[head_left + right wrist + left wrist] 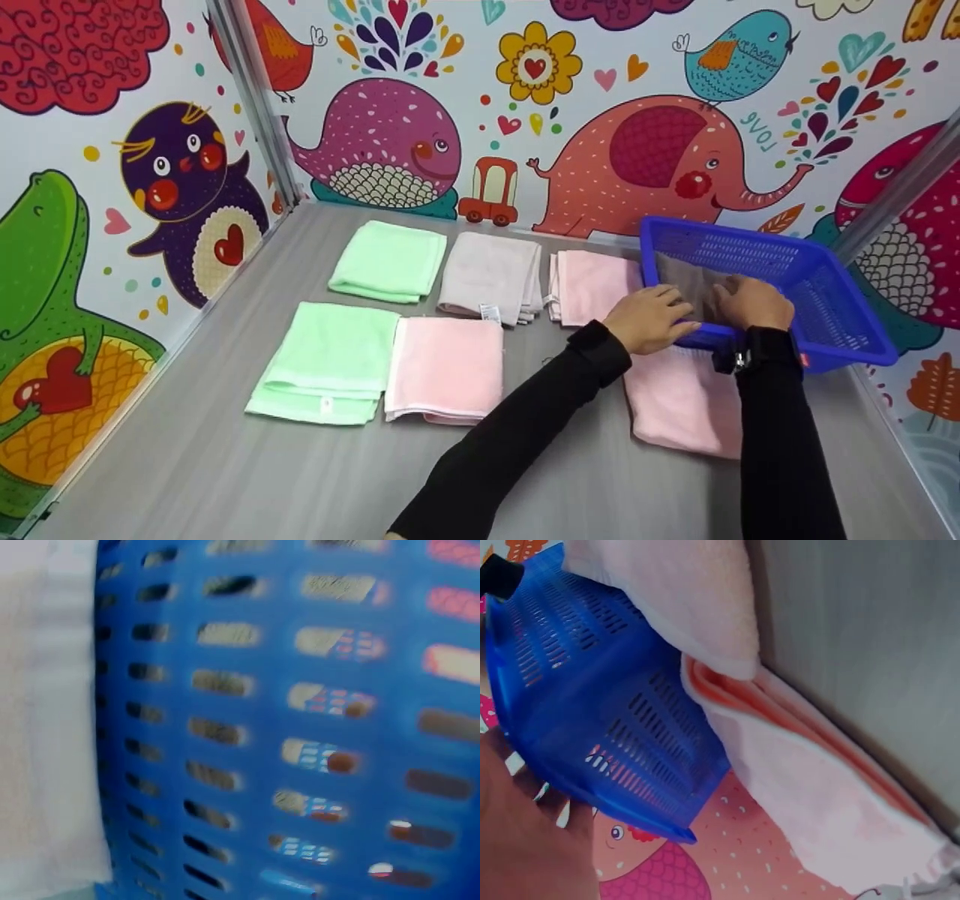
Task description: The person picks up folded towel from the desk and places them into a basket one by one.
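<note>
Right hand fingers pinch the one brown towel, inside the single blue basket toward its left end; the left hand lies at the rim, whether gripping or merely resting I cannot tell. Six folded towels lie on the gray table: two green towels, one light gray towel and three pink towels, two of them right beside the basket.
</note>
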### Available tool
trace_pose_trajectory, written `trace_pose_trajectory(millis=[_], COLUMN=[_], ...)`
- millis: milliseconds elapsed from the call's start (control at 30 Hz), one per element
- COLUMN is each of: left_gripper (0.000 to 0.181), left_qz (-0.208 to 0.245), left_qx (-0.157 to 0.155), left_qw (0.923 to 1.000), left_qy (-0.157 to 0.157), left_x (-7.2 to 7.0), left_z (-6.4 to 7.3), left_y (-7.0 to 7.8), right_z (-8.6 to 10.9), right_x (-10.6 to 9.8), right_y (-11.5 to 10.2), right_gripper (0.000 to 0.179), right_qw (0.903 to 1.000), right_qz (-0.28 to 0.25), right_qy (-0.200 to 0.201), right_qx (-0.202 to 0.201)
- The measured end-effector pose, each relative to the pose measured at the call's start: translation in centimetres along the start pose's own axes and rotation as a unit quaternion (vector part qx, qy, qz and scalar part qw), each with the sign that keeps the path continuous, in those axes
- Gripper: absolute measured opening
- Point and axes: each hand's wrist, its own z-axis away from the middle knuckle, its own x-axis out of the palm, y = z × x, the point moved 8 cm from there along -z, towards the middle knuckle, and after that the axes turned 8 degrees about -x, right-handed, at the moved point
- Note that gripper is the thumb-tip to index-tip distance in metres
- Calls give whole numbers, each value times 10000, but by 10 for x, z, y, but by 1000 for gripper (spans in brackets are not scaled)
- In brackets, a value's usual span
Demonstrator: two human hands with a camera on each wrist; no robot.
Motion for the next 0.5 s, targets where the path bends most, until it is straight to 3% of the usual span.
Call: trace_pose_trajectory(millis=[133,267,400,500], left_gripper=[52,52,54,56], left_qz=[77,-53,93,365], left_qx=[141,175,87,-133], left_qw=[9999,9995,9988,9979], left_qy=[41,271,465,510], left_x=[-3,-13,-25,-31], left_z=[11,29,49,67], left_y=[-3,-9,-24,-46], right_z=[8,23,41,51], right_x=[-10,-13,-9,-5], right_y=[-15,-33,-46,-50], right_gripper=[51,43,41,40], right_qw=[9943,9802,9697,9651], right_qz=[-163,-378,-405,-449], right_qy=[981,1727,2055,2166], right_qx=[-380,-893,-1254,-1405])
